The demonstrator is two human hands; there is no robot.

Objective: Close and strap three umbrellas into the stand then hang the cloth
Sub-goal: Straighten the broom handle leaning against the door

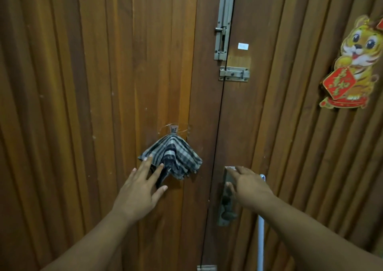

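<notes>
A checked grey and dark blue cloth [173, 156] hangs from a small hook [173, 129] on the left wooden door leaf. My left hand [141, 188] is spread flat just below and left of it, two fingertips touching the cloth's lower left edge. My right hand [247, 184] hovers with relaxed fingers over the metal lock plate [226, 206] on the right door leaf and holds nothing. No umbrella or stand is in view.
Double wooden doors [93, 84] fill the view. Two metal slide bolts [223, 22] [235, 73] sit above on the centre seam. A tiger decoration [354, 63] hangs at the right. A white pole [260, 239] stands below my right hand.
</notes>
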